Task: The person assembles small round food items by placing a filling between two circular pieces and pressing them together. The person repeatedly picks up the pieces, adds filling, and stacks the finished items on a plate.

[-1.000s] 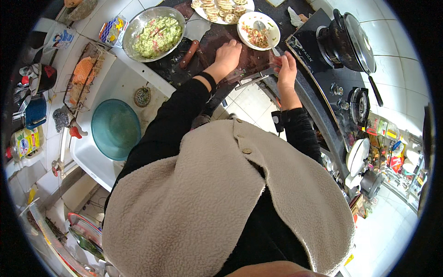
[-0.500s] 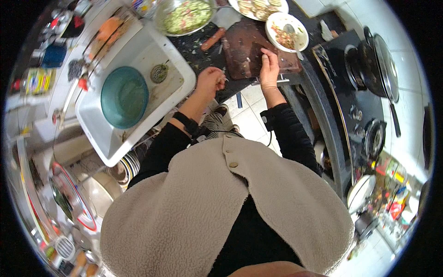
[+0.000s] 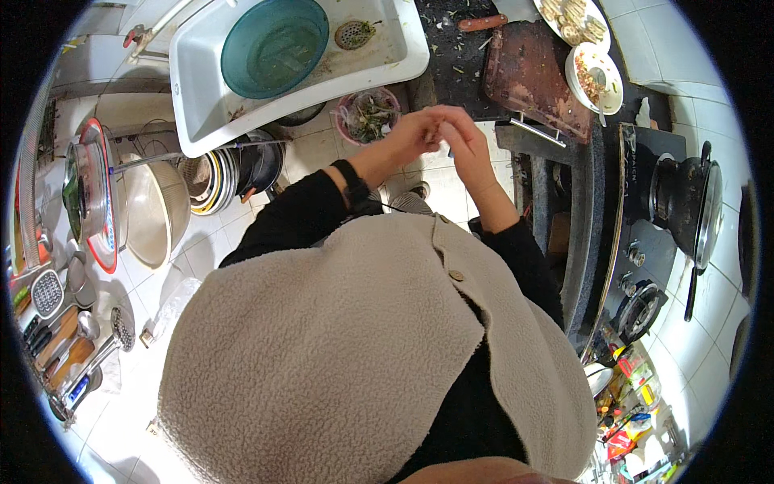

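My left hand (image 3: pixel 409 135) and my right hand (image 3: pixel 463 143) meet fingertip to fingertip in front of my chest, off the counter. They hover above the floor, just right of a small pink bin (image 3: pixel 368 114) holding green scraps. Whether anything small is pinched between the fingers is hidden. A black band sits on my left wrist. The dark reddish cutting board (image 3: pixel 528 68) lies on the black counter beyond my hands, with nothing on it.
A white sink (image 3: pixel 403 56) holds a teal bowl (image 3: pixel 274 44). A white bowl of food (image 3: pixel 595 77), a plate (image 3: pixel 572 16) and a red-handled knife (image 3: pixel 484 22) lie near the board. A black pot (image 3: pixel 689 206) sits on the stove at right. Dishes and a metal bowl (image 3: pixel 157 211) stand under the sink.
Both hands have left the cutting board and come together above the bin. The view has swung so the sink and floor now fill the upper left.
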A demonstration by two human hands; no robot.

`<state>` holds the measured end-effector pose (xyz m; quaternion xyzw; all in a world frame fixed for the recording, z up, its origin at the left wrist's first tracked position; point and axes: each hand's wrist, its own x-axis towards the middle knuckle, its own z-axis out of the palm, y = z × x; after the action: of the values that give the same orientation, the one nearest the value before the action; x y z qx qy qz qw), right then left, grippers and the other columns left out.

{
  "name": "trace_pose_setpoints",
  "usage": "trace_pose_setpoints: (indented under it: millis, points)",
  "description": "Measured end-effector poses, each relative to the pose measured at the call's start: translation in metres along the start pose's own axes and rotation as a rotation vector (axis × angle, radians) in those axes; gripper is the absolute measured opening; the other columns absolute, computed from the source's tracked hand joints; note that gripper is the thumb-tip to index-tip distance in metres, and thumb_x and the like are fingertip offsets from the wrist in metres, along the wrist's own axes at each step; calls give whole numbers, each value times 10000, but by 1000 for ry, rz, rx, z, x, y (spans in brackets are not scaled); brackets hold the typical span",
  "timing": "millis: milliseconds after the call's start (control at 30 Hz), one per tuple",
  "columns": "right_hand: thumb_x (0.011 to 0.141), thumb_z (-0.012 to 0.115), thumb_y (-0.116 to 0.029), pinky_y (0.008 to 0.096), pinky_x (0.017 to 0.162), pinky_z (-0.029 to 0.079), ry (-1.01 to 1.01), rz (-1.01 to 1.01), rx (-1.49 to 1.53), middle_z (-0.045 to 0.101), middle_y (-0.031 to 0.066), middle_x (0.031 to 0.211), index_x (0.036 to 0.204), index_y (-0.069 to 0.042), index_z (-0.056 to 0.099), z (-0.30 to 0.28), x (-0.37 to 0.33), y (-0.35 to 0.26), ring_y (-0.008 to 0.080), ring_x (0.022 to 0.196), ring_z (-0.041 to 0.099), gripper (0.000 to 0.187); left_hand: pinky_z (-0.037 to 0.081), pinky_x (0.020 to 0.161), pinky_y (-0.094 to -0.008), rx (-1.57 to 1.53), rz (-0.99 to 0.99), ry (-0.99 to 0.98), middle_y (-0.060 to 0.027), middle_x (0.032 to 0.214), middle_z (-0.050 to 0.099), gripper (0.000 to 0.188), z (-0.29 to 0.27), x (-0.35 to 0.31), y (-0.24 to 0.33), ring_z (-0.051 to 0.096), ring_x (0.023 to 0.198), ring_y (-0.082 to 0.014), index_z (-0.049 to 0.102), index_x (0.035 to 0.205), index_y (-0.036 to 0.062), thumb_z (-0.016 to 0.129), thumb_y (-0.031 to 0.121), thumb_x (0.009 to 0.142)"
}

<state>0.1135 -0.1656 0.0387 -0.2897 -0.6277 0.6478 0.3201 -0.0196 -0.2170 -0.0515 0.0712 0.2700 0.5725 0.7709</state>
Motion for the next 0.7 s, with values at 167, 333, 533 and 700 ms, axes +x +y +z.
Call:
trace_pose_setpoints:
  millis: [167, 333, 533, 700]
  points:
    - [927, 503, -115, 277, 904, 415, 25, 51, 29, 618, 42, 1072, 1065, -34, 615, 13, -3, -9, 136, 1032, 549, 196, 439, 564, -323, 187, -26, 466, -47, 721, 511, 52, -103, -36, 19, 521, 653, -176, 543, 797, 74, 554, 114, 827]
    - [908, 543, -78, 250, 845, 445, 234, 126, 53, 646, 30, 981, 1046, -21, 616, 8, -11, 1, 115, 937, 576, 166, 513, 724, -437, 239, 218, 603, -143, 928, 557, 330, -182, -21, 35, 576, 836, -266, 537, 1071, 19, 644, 150, 787]
    - [931, 524, -119, 286, 719, 495, 613, 164, 47, 655, 63, 972, 1194, -52, 525, -63, -31, 1, 163, 913, 621, 272, 496, 803, -395, 1813, -387, 378, -162, 1181, 497, 439, -199, -32, 63, 538, 1015, -249, 475, 1263, 52, 582, 83, 838]
    - [865, 578, -80, 262, 534, 497, 1008, 217, 68, 629, 143, 995, 1377, -20, 282, -159, -15, -16, 179, 784, 650, 595, 515, 666, -382, 1234, -295, 582, -165, 1041, 589, 453, -158, -62, 67, 599, 840, -246, 484, 1293, 19, 567, 63, 850]
